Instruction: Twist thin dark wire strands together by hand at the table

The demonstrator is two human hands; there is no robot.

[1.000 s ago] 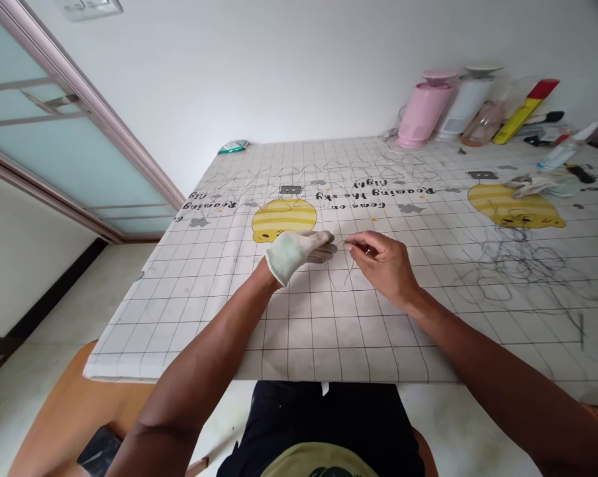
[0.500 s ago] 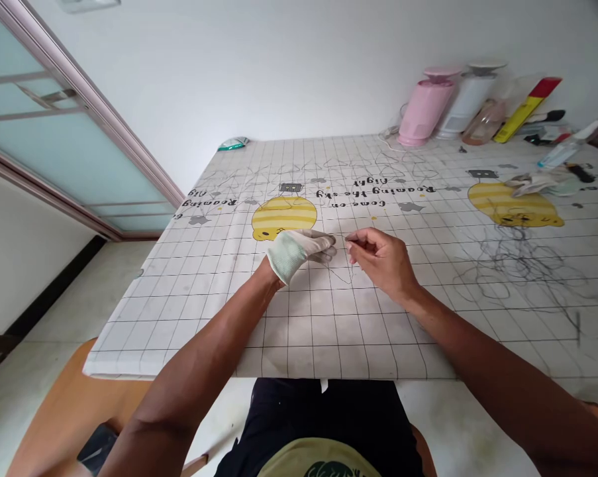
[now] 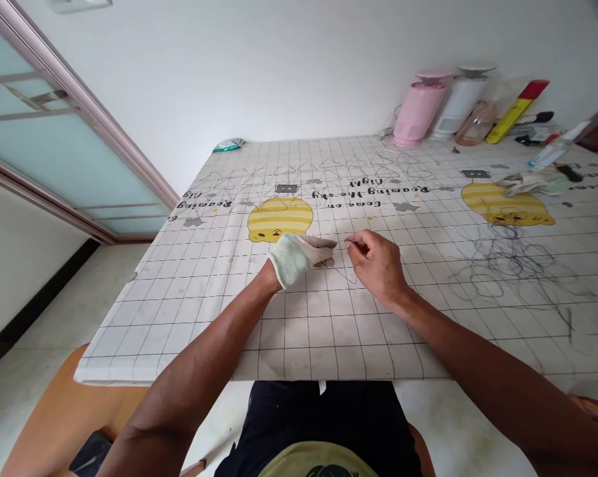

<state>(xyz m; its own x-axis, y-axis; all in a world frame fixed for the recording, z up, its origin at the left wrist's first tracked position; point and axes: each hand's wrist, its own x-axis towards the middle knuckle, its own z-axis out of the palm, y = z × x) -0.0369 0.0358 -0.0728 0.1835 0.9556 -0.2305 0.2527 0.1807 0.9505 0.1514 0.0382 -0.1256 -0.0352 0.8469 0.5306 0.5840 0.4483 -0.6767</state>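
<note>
My left hand [image 3: 303,255] wears a whitish glove with a pale green cuff, its fingers pressed together over the checked tablecloth [image 3: 289,331]. Just to its right, my bare right hand [image 3: 375,262] pinches a thin dark thread between thumb and forefinger. A loop of thread [image 3: 348,275] hangs or lies below the gap between both hands. The fingertips are close but apart. Whether the gloved fingers grip the thread's other end is too small to tell.
A tangle of dark thread [image 3: 514,265] lies at the right, below a crumpled glove [image 3: 532,182]. Behind stand a pink device [image 3: 418,112], a white one [image 3: 460,106], a bottle [image 3: 477,122] and a yellow-red box [image 3: 517,112]. More thread lines the table's back.
The view has shifted slightly. My left hand has turned a little, and the thread loop now reaches further right. My right hand keeps its pinch.
</note>
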